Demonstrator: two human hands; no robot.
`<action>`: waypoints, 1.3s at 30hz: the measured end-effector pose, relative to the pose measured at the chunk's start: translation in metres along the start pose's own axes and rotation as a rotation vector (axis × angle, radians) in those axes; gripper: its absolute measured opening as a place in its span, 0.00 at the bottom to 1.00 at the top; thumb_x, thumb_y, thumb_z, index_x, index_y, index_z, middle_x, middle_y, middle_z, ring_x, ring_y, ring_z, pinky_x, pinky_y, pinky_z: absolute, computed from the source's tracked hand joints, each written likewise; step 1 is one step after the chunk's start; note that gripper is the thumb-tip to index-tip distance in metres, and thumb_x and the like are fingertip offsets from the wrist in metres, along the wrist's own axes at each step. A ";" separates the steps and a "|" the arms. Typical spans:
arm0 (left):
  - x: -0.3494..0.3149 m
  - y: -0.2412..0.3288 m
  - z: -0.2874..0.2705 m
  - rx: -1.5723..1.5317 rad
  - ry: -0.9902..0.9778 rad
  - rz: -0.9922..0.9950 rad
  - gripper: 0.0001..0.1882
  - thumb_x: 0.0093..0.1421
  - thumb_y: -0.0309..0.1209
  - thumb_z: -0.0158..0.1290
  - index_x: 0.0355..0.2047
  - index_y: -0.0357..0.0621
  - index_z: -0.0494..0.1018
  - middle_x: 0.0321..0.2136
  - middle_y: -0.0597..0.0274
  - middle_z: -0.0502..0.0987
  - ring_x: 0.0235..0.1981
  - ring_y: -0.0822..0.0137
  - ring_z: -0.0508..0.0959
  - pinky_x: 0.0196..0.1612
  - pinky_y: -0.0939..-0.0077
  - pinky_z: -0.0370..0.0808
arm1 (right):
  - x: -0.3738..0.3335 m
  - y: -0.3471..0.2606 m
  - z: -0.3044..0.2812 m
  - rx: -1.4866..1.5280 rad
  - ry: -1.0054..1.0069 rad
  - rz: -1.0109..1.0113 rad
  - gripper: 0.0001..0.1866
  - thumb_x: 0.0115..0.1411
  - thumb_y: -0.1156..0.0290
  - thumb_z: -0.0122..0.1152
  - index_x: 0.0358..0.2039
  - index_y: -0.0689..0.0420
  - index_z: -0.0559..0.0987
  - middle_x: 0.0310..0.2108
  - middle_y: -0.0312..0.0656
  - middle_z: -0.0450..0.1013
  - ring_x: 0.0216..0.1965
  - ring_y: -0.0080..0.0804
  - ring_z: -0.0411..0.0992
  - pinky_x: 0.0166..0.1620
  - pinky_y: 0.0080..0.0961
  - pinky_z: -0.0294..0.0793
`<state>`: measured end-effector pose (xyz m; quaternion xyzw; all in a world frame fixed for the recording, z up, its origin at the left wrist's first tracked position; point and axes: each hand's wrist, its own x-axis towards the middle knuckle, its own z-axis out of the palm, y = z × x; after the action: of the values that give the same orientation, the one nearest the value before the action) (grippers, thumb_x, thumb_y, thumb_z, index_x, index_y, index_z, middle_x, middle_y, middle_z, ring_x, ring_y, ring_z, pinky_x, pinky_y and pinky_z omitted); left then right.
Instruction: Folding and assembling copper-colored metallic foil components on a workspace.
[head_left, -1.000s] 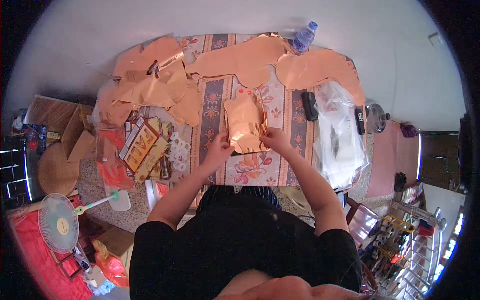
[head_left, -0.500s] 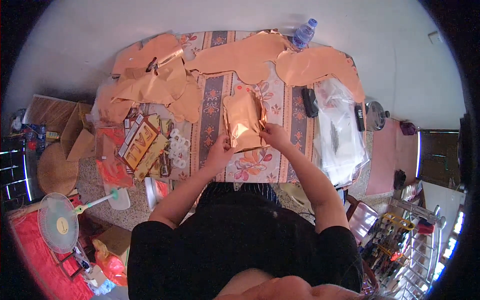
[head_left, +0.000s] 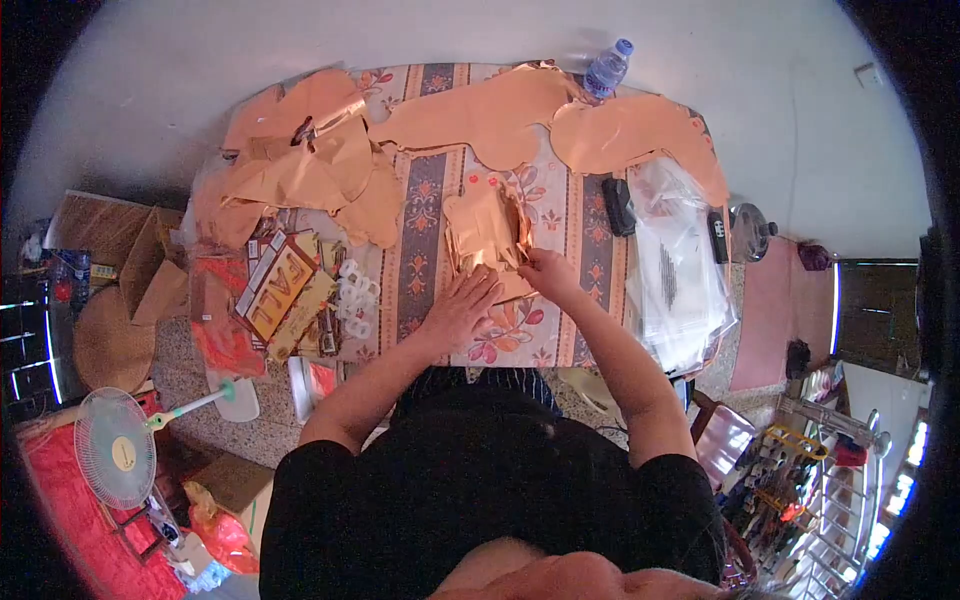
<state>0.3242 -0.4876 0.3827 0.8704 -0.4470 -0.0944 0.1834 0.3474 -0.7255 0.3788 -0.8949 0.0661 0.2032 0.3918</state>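
A folded copper-coloured foil sheet (head_left: 487, 220) lies on the patterned tablecloth in front of me. My left hand (head_left: 470, 297) rests flat on its near edge, fingers stretched out and pointing away from me. At the near right corner, my right hand (head_left: 547, 272) is closed on the edge of the foil sheet, thumb and fingers pinching it. The foil's right side stands up in creased, shiny folds. Beyond it, large flat foil shapes (head_left: 485, 115) are spread along the far side of the table.
Crumpled foil pieces (head_left: 305, 170) lie at the far left. Nearer are printed packets (head_left: 290, 290) and white plastic rings (head_left: 357, 298). A water bottle (head_left: 608, 70) stands at the back. Clear plastic sleeves (head_left: 680, 280) and a black object (head_left: 619, 206) lie on the right. A fan (head_left: 117, 447) stands lower left.
My left hand has let go of the foil's near left corner, moved right and flattened onto the near edge. My right hand keeps its pinch, nearly unmoved.
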 end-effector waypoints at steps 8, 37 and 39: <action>-0.001 -0.002 0.006 0.051 0.094 0.060 0.36 0.56 0.45 0.50 0.63 0.46 0.56 0.65 0.54 0.53 0.68 0.55 0.47 0.67 0.54 0.40 | -0.008 -0.003 -0.003 0.182 0.120 -0.077 0.14 0.54 0.64 0.61 0.38 0.59 0.78 0.27 0.49 0.76 0.30 0.48 0.76 0.34 0.37 0.74; -0.002 -0.004 0.007 0.077 0.034 0.065 0.35 0.58 0.49 0.47 0.63 0.51 0.56 0.65 0.54 0.52 0.68 0.55 0.46 0.67 0.54 0.38 | -0.043 0.029 -0.019 -0.631 0.152 -0.564 0.34 0.61 0.56 0.49 0.64 0.57 0.55 0.66 0.43 0.51 0.68 0.37 0.45 0.68 0.42 0.38; -0.002 -0.005 0.006 0.088 0.028 0.075 0.36 0.57 0.48 0.48 0.63 0.50 0.56 0.65 0.54 0.52 0.68 0.56 0.46 0.67 0.54 0.38 | -0.039 0.029 -0.023 -0.637 0.131 -0.585 0.34 0.61 0.56 0.50 0.64 0.57 0.56 0.66 0.43 0.51 0.68 0.38 0.46 0.68 0.43 0.38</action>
<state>0.3250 -0.4852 0.3758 0.8616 -0.4802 -0.0556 0.1547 0.3110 -0.7638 0.3898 -0.9631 -0.2315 0.0364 0.1321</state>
